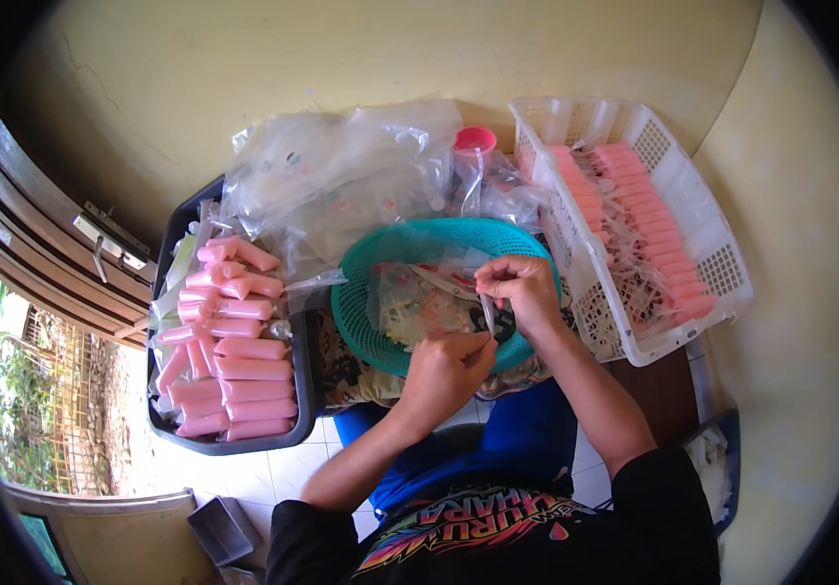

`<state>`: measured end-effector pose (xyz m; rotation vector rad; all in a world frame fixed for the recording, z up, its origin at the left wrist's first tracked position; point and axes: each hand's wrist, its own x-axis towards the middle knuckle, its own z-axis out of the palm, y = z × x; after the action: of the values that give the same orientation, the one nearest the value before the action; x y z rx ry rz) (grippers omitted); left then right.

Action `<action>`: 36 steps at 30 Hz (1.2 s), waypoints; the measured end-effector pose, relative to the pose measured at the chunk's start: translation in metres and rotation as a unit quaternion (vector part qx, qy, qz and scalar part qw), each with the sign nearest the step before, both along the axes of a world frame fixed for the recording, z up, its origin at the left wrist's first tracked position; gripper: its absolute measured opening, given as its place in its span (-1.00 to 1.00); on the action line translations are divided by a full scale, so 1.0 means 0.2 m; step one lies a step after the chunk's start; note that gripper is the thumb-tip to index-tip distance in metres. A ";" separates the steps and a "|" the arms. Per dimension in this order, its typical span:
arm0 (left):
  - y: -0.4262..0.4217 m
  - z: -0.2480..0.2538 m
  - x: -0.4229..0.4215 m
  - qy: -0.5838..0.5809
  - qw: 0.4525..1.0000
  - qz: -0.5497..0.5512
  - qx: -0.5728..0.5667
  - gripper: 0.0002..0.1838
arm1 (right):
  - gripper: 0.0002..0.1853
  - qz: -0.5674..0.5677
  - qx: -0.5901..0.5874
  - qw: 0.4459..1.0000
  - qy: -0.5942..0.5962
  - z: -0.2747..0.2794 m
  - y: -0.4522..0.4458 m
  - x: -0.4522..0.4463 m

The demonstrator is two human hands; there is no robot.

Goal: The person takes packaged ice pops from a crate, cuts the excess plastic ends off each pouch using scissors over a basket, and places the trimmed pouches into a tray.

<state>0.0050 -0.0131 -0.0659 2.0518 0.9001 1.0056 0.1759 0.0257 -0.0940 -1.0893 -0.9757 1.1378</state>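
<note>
Here, in pinched left fingers and right fingers, a pale strip (long axis roughly forward).

The left packets are pale pink, their tray black; the right packets are salmon pink, their crate white. The middle basket is teal, the held plastic strip whitish, the far cup hot pink, the far wall pale yellow. Near, the trousers are blue, the shirt black with multicoloured lettering.
</note>
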 end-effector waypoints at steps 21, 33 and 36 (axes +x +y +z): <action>0.17 0.00 -0.18 -0.139 0.946 0.034 -0.290 -0.74 | -0.82 0.053 0.037 0.889 -0.452 0.02 0.08 0.09; 0.20 0.01 -0.21 -0.217 0.915 0.020 -0.340 -0.68 | -0.82 0.109 0.008 0.716 -0.690 -0.13 0.01 -0.02; 0.21 0.01 -0.21 -0.218 0.913 0.019 -0.344 -0.66 | -0.67 0.136 -0.054 0.721 -0.677 -0.08 0.02 -0.04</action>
<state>-0.0360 0.0290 -0.0640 1.1658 0.8863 0.9376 0.1689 0.0306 -0.1098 -1.9624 -2.2695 0.4262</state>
